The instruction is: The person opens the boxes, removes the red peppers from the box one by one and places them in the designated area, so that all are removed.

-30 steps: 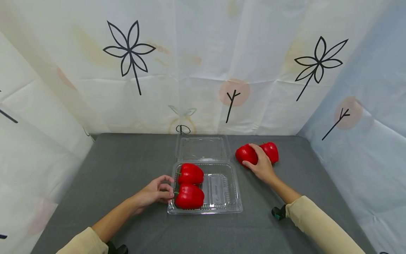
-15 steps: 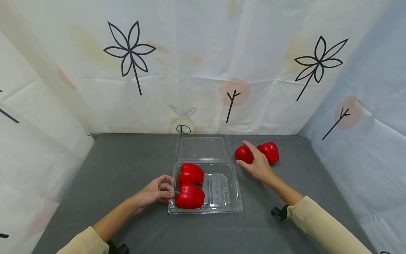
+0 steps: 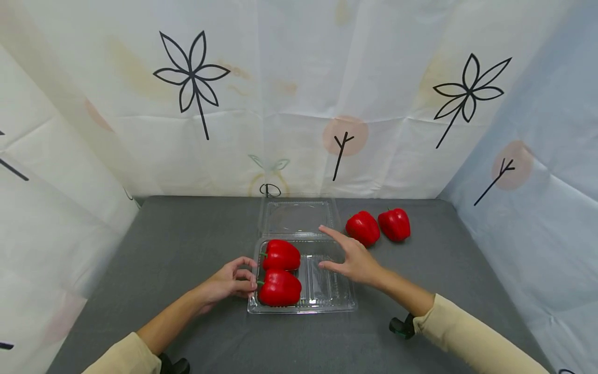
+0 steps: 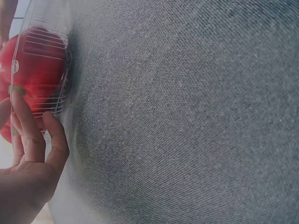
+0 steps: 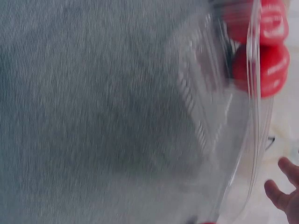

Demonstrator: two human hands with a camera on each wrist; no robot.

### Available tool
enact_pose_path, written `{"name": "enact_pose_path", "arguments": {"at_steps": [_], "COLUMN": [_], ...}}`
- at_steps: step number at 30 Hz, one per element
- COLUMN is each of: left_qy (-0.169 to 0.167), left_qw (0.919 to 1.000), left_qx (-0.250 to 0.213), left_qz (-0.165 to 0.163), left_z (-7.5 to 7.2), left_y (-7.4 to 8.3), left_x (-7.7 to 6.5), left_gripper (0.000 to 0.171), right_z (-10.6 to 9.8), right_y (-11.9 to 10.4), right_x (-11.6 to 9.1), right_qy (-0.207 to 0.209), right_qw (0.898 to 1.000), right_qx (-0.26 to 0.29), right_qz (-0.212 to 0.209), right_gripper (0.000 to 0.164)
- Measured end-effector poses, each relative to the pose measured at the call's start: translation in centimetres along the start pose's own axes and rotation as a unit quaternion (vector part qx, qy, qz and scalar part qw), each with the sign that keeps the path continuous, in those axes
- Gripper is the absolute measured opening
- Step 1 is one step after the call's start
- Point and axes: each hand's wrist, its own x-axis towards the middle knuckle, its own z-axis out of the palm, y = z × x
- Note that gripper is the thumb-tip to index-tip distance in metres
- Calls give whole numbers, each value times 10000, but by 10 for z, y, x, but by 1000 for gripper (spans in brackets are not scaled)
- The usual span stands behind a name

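A clear plastic clamshell container (image 3: 322,306) stands on the grey table with its lid (image 3: 299,215) folded back. In its left half lie two red bell peppers, a rear one (image 3: 282,255) and a front one (image 3: 279,288), stems to the left. My left hand (image 3: 231,280) holds the container's left rim; the left wrist view shows the fingers (image 4: 30,135) against its ribbed wall. My right hand (image 3: 357,259) is over the container's right side, thumb and fingers spread, holding nothing. Two more red bell peppers, a nearer one (image 3: 363,228) and a farther one (image 3: 394,224), sit behind it.
The grey cloth-covered table (image 3: 196,234) meets a pale patterned curtain (image 3: 299,104) at the back. More curtain hangs along both sides. A dark strap (image 3: 403,327) is at my right wrist.
My right hand has let go of the bell pepper beside the lid and moved left and nearer, over the container. That pepper has turned slightly. The left hand stays in place.
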Motion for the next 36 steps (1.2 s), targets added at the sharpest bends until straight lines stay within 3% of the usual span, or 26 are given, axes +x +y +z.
{"name": "enact_pose_path", "arguments": {"at_steps": [7,16,21,36], "left_qy": [-39,-60,-31,47], "left_qw": [10000,9998,9998,10000], "left_qx": [-38,-56,-6,41], "left_qz": [54,163,187,17], "left_z": [1,5,5,5], "left_y": [-1,0,1,1], "left_x": [1,2,2,3], "left_gripper": [47,45,45,46], "right_z": [17,38,44,58], "right_y": [-18,-37,-41,-49], "right_x": [0,3,5,7], "right_qy": [-690,-1469,-1498,-1759], "right_qw": [9969,9854,9843,9839], "right_qx": [229,724,816,297], "right_qz": [-312,-465,-443,-124], "right_gripper": [78,74,75,76]}}
